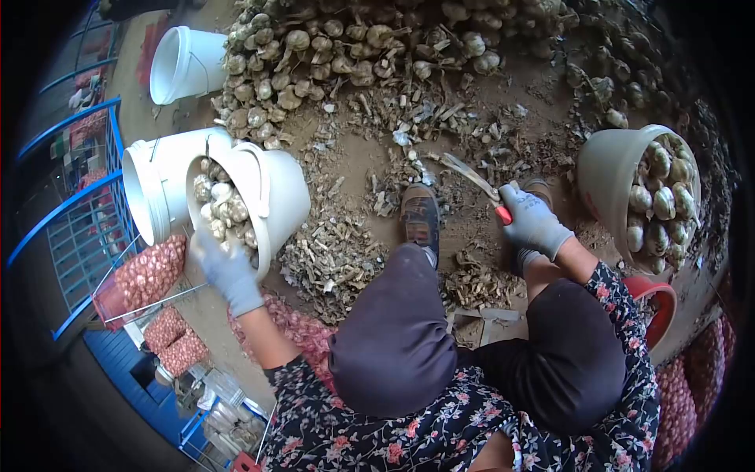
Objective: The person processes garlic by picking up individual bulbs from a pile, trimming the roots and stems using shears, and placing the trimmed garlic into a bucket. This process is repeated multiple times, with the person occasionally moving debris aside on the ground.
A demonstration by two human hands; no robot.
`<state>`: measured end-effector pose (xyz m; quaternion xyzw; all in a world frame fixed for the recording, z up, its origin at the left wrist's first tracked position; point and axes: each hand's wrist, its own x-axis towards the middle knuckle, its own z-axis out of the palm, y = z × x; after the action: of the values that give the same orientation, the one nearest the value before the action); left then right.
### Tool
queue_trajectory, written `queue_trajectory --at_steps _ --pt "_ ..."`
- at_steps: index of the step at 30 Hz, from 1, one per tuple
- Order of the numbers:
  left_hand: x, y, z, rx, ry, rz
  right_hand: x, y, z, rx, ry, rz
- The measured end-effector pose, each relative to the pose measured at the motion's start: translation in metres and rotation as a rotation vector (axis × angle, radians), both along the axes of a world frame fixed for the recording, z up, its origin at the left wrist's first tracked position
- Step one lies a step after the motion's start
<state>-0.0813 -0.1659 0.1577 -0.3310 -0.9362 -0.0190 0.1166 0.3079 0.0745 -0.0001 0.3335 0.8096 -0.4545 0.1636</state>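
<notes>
My left hand [226, 271], in a grey-white glove, is at the mouth of a tilted white bucket [285, 193] filled with garlic bulbs [224, 206]. Its fingers are smeared by motion, so I cannot make out whether they hold a bulb. My right hand [535, 223], gloved too, is closed around the red handle of shears [502, 214]. Their long, pale front part points up and left over the littered ground, just beyond my shoe [421, 216]. Some of the shears is hidden by the glove.
A big heap of garlic with stalks [338, 55] lies ahead. Another garlic-filled bucket [602, 177] stands right, near a red bucket [661, 303]. White buckets [200, 63] and net sacks [149, 271] are left. Cut stalks [330, 256] cover the ground around my feet.
</notes>
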Motion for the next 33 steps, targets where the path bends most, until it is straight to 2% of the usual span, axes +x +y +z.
queue_trajectory --at_steps 1,3,4,5,6,8,9,11,12,14,16,22,25,26,27,29,30,32,33 --pt "0.009 0.026 -0.01 -0.011 -0.055 -0.029 0.002 0.001 -0.001 0.002 -0.004 -0.002" --pt "0.038 0.091 -0.023 -0.411 0.015 -0.191 0.001 0.005 -0.005 0.0 0.034 -0.047" --pt "0.055 0.138 -0.024 -0.399 -0.021 -0.327 0.001 0.006 -0.007 -0.001 0.032 -0.051" --pt "0.034 0.162 -0.059 -0.233 -0.087 -0.551 0.001 0.008 -0.008 -0.01 0.035 -0.078" --pt "0.028 0.197 -0.086 -0.121 -0.135 -0.626 0.0 0.01 -0.011 -0.019 0.037 -0.106" --pt "0.02 0.269 -0.13 0.082 -0.304 -0.655 -0.007 0.018 -0.005 -0.051 -0.009 -0.119" --pt "0.013 0.3 -0.154 0.025 -0.362 -0.689 -0.011 0.022 -0.002 -0.082 -0.05 -0.129" --pt "0.018 0.343 -0.194 -0.355 -0.348 -0.509 -0.018 0.027 0.001 -0.091 -0.048 -0.151" --pt "0.021 0.356 -0.204 -0.369 -0.356 -0.441 -0.019 0.03 0.001 -0.098 -0.037 -0.166" --pt "0.023 0.356 -0.215 -0.392 -0.37 -0.367 -0.021 0.035 -0.004 -0.098 -0.016 -0.183" --pt "0.016 0.341 -0.214 -0.212 -0.419 -0.429 -0.02 0.034 -0.031 -0.017 0.105 -0.236" --pt "0.059 0.275 -0.17 0.047 -0.554 -0.625 -0.048 0.062 -0.011 -0.106 0.184 -0.235" --pt "0.076 0.27 -0.15 -0.025 -0.635 -0.678 -0.065 0.064 -0.012 -0.06 0.283 -0.23" --pt "0.084 0.271 -0.138 -0.133 -0.628 -0.684 -0.073 0.071 0.0 -0.156 0.185 -0.204" --pt "0.088 0.269 -0.14 -0.138 -0.636 -0.686 -0.078 0.073 0.01 -0.199 0.173 -0.238" --pt "0.093 0.267 -0.14 -0.132 -0.541 -0.767 -0.081 0.072 -0.001 -0.067 0.216 -0.21" --pt "0.092 0.267 -0.139 -0.142 -0.587 -0.748 -0.08 0.067 0.0 -0.066 0.216 -0.213" --pt "0.087 0.261 -0.146 -0.143 -0.601 -0.741 -0.076 0.058 0.005 -0.493 0.316 -0.608" --pt "0.086 0.257 -0.149 -0.143 -0.615 -0.729 -0.072 0.057 0.002 -0.494 0.313 -0.6"
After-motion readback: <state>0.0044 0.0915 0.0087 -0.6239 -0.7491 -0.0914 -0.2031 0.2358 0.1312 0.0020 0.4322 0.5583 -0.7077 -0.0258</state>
